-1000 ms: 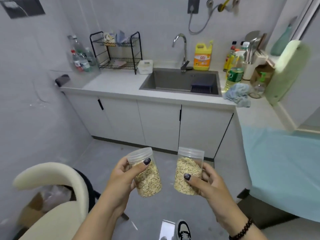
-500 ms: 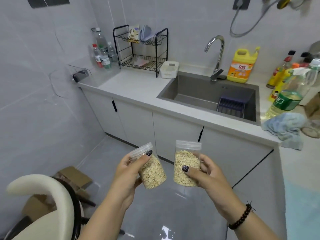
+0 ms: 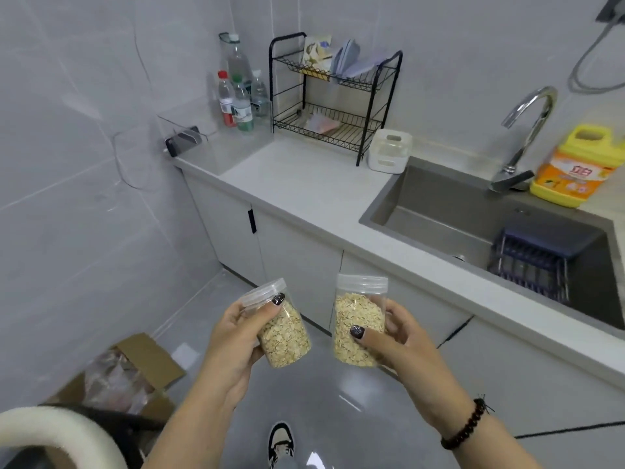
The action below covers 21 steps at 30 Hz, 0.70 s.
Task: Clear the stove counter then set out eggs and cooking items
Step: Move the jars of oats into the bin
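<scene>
- Low in the centre of the frame, the left hand (image 3: pixel 233 336) is gripping a clear jar of oats (image 3: pixel 280 328), thumb lying across its front just under the lid, fingers curled behind; this jar is tilting with its top leaning toward the left of the frame.
- Just right of it, the right hand (image 3: pixel 402 343) is holding a second jar of oats (image 3: pixel 359 321) nearly upright, thumb pressing on the lower front and fingers wrapping the far side; a dark bead bracelet (image 3: pixel 466 424) is circling that wrist.
- Both jars are hanging in the air over the grey floor (image 3: pixel 338 411), near each other but not touching, in front of the white cabinets (image 3: pixel 297 262).
- Below the hands, at the bottom edge, a shoe (image 3: pixel 280 441) is showing on the floor.
- At lower left, a cardboard box (image 3: pixel 135 370) with plastic inside is sitting beside a cream chair back (image 3: pixel 57 438).
- Above the cabinets, the pale counter (image 3: pixel 304 184) is running from centre left toward the right edge.
- At upper centre, a black two-tier wire rack (image 3: pixel 334 103) is standing on the counter, with water bottles (image 3: pixel 236 99) left of it and a small white container (image 3: pixel 390 150) at its right foot.
- At right, the sink (image 3: pixel 439 214) is holding a dark dish rack (image 3: pixel 537 262), with the tap (image 3: pixel 527 130) behind and a yellow detergent jug (image 3: pixel 575 164) beside the tap.
</scene>
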Tool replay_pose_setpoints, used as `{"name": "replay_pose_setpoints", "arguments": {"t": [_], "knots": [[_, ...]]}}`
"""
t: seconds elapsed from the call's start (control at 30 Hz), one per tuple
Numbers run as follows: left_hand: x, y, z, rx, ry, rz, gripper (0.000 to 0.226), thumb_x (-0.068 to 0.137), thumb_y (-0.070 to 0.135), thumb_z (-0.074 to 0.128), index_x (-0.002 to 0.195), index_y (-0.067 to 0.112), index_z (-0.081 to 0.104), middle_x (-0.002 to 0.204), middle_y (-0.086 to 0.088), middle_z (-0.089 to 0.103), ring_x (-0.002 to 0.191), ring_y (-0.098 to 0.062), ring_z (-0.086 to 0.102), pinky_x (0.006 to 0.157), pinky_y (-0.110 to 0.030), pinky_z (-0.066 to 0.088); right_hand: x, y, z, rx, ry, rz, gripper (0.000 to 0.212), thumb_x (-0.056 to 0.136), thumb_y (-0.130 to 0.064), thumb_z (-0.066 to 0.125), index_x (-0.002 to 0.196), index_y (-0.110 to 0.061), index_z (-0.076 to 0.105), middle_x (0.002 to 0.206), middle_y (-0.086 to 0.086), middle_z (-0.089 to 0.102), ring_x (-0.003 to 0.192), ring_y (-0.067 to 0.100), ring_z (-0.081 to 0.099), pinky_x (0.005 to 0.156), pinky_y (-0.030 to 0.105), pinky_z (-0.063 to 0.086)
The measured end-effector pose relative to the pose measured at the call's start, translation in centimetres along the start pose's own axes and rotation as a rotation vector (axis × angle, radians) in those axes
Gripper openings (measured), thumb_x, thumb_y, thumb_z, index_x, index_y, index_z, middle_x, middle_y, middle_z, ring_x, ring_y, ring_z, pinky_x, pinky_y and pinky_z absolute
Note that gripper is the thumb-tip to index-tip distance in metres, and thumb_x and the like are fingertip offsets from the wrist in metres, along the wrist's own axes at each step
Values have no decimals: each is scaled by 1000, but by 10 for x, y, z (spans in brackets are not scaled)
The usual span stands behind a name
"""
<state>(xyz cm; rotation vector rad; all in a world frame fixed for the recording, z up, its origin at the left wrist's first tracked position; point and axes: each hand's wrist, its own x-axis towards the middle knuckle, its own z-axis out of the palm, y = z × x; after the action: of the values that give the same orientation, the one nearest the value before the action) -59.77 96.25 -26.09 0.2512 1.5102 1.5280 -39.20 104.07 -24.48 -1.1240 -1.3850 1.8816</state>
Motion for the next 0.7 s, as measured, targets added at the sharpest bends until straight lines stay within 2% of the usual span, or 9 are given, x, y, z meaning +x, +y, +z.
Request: {"name": "replay_pose_setpoints", "arguments": {"t": [0.1,0.2,0.3,0.43,0.57,0.7], "knots": [[45,35,-10,14,-15,19,36,81,15,72,116,14,63,98,-6,74,79,-12,72,75,-38,57,55,-16,32,26,38,3,37,84,-11,69,118,-23,58,102,-1,74,92,17,71,74,29,55],[84,71,-22,36,-20,44,38,79,17,73,115,15,64,104,-8,73,91,-19,71,85,-44,56,106,-34,64,70,60,8,38,85,-12,68,120,-19,56,102,0,74,92,18,71,79,37,57],[117,99,-39,31,27,55,36,79,16,74,113,15,65,102,-7,74,93,-21,70,81,-41,57,149,-45,93,94,49,12,39,86,-10,66,122,-20,55,102,3,74,93,21,71,90,45,55],[153,130,-57,2,78,85,49,66,22,76,113,14,65,97,-7,74,89,-21,70,71,-36,55,204,-59,121,76,-24,26,35,86,-9,66,118,-18,57,100,3,74,89,20,72,76,36,58],[202,155,-69,1,140,86,48,69,22,77,115,15,65,100,-8,74,95,-25,70,77,-39,55,270,-71,139,81,-58,51,35,85,-11,68,118,-18,57,99,4,74,92,23,71,89,45,55],[260,187,-64,11,175,112,60,55,23,85,111,15,66,98,-8,74,93,-25,70,78,-40,54,343,-86,149,87,-125,57,44,77,-11,76,116,-17,57,92,4,74,92,25,71,81,40,56]]}}
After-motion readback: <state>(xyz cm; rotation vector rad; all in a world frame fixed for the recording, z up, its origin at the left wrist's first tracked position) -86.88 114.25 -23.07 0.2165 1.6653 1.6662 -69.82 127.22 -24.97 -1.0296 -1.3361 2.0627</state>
